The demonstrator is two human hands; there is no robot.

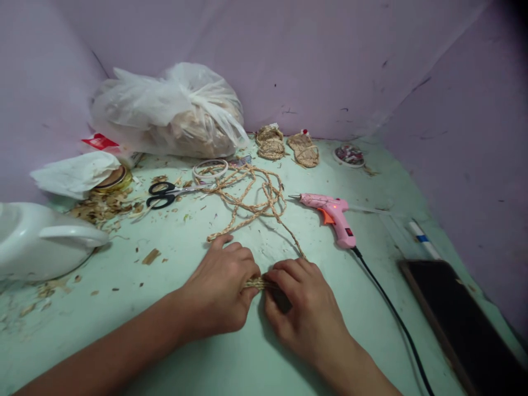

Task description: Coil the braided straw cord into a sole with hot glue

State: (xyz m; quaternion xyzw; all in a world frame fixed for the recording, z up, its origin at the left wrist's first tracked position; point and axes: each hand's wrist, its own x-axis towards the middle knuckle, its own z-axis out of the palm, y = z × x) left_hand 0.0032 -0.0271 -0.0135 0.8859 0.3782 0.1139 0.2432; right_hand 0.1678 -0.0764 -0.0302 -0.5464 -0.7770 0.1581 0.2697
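Note:
Between my two hands is a small piece of braided straw cord (256, 283), its strands side by side; most of it is hidden by my fingers. My left hand (225, 280) pinches its left end. My right hand (303, 302) grips the right end, fingers curled over it. From beside my right hand a thin straw braid (292, 236) runs up to a loose tangle of the same cord (247, 203) lying on the table. A pink glue gun (332, 212) lies to the right of the tangle, nozzle pointing left, its small light lit.
Black-handled scissors (163, 193) and a white ring (210, 168) lie left of the cord. Behind stand a plastic bag (169, 113), two small woven slippers (271, 142) and a dish of small pieces (349, 155). A white jug (45, 239) is left; a phone (462, 324) is right.

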